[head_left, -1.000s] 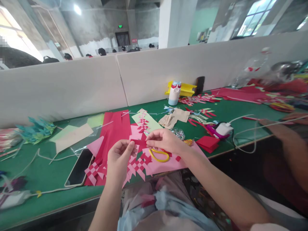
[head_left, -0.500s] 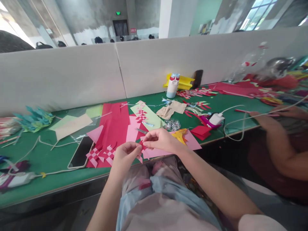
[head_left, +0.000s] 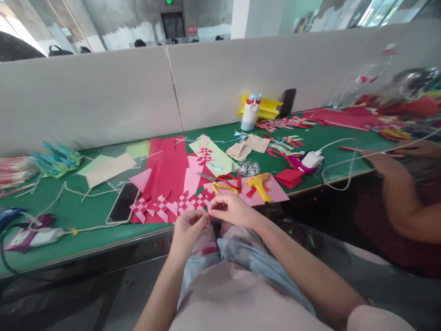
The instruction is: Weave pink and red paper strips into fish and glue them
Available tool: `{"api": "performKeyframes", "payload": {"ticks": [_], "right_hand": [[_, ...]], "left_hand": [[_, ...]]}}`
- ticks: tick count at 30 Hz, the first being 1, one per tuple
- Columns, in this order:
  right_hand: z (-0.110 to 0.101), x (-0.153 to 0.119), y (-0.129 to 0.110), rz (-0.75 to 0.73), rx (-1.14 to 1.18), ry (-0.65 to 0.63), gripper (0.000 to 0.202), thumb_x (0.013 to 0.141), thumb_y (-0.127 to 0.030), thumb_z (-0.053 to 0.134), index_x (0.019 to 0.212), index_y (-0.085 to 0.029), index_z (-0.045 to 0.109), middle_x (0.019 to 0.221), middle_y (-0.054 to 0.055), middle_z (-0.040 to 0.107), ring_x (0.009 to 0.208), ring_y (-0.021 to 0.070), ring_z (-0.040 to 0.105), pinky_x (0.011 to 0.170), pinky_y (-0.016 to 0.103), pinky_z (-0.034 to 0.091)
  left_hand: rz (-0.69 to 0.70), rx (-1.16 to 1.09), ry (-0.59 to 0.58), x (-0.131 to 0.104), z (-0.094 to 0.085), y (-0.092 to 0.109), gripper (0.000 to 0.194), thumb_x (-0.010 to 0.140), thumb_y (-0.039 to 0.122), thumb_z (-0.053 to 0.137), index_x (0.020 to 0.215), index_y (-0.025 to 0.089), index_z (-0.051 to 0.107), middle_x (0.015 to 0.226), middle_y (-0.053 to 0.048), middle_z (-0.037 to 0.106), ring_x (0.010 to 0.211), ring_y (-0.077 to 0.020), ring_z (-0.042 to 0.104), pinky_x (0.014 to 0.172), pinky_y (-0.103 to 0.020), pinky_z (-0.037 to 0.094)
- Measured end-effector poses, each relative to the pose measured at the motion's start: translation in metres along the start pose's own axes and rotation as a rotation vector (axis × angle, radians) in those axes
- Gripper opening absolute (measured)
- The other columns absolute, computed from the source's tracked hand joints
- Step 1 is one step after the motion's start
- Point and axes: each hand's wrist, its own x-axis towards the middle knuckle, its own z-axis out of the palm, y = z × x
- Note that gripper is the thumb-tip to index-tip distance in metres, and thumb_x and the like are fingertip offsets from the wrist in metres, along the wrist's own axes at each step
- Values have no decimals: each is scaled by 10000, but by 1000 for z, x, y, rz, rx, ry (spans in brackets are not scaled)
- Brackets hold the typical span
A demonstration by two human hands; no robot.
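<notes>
White partition (head_left: 113, 96): standing along the desk's far edge.
Green desk (head_left: 93, 239): stretching across the view and carrying the papers and tools.
Red sheets (head_left: 165, 165): lying on the desk, just left of the middle.
Pink sheet (head_left: 277, 191): resting at the near edge, to the right.
Woven pieces (head_left: 184, 203): lining up in pink-and-red checks, mostly across the lower part of the red sheets.
Left hand (head_left: 189, 227): hovering above the lap, its fingers pinching together on the small red piece.
Right hand (head_left: 232, 210): meeting the left fingertip to fingertip, its thumb and index finger closing on that same piece.
Phone (head_left: 123, 204): lying dark-screened left of the woven pieces.
Scissors (head_left: 220, 180): lying beyond the right hand, blades pointing left.
Yellow glue gun (head_left: 260, 184): resting on the pink sheet.
Small red piece (head_left: 208, 219): sitting between both hands' fingertips, mostly hidden.
</notes>
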Motion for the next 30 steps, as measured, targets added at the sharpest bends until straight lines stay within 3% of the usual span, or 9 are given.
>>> {"api": "performKeyframes", "payload": {"ticks": [5, 12, 17, 21, 28, 30], "right_hand": [[23, -15, 31, 44, 46, 35, 114, 807, -274, 595, 790, -165, 625, 753, 18, 637, 724, 156, 596, 670, 271, 476], [39, -22, 40, 30, 113, 109, 122, 803, -277, 592, 776, -162, 620, 752, 10, 631, 695, 135, 563, 647, 252, 457], [37, -21, 38, 127, 232, 99, 177, 728, -312, 675, 804, -154, 645, 727, 14, 640, 672, 144, 577, 625, 263, 471], [37, -22, 36, 120, 242, 117, 193, 724, -340, 687, 776, -161, 639, 714, 9, 630, 660, 140, 569, 624, 269, 477], [27, -26, 43, 78, 259, 216, 220, 716, -373, 700, 778, -170, 642, 712, 6, 628, 648, 147, 580, 636, 286, 494], [20, -29, 47, 124, 190, 162, 188, 718, -338, 696, 787, -165, 671, 730, 24, 662, 664, 167, 613, 639, 297, 506]], "left_hand": [[-36, -159, 43, -11, 5, -32, 213, 668, 336, 744, 685, 130, 690, 569, 2, 611, 541, -85, 504, 559, -204, 399], [-100, -242, 54, -20, 9, -31, 289, 616, 403, 754, 648, 130, 665, 571, 0, 593, 533, -86, 503, 558, -219, 411], [-107, -217, 19, -21, 2, -28, 286, 628, 377, 784, 713, 119, 692, 600, -11, 622, 554, -88, 519, 575, -213, 416], [-114, -197, -19, -20, 0, -28, 290, 623, 370, 799, 710, 115, 692, 598, -17, 626, 552, -93, 526, 566, -211, 415], [-138, -281, 87, -17, -8, -32, 334, 587, 399, 819, 693, 119, 671, 616, -1, 616, 550, -67, 529, 541, -180, 422], [-145, -296, 113, -17, -13, -33, 346, 567, 382, 835, 726, 111, 689, 636, -13, 642, 546, -64, 539, 533, -175, 424]]}}
